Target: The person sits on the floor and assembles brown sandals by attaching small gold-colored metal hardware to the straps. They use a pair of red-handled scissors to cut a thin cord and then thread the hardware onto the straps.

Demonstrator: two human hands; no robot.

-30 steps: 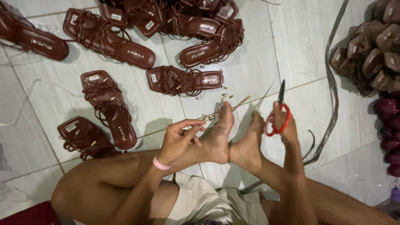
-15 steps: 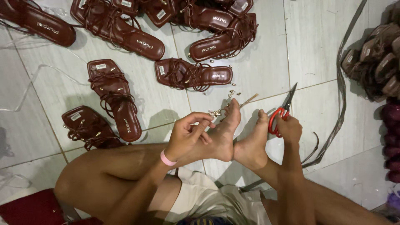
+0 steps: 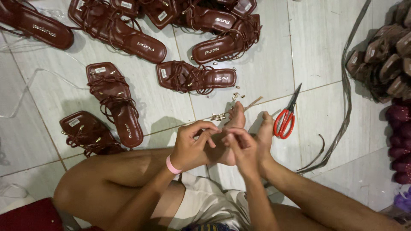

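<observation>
Head view shows your left hand (image 3: 195,145) and right hand (image 3: 242,147) meeting at the centre, fingers pinched together on a thin strap (image 3: 222,116) that runs up toward one o'clock across your toes, small gold beads clustered along it. The red-handled scissors (image 3: 286,117) lie on the tile floor (image 3: 317,51) at three o'clock of the hands, touched by neither. Dark brown strappy sandals (image 3: 197,78) spread from nine to twelve o'clock, with a pink band (image 3: 173,164) on your left wrist.

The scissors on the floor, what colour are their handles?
The scissors have red handles and dark blades, seen in the head view.
</observation>
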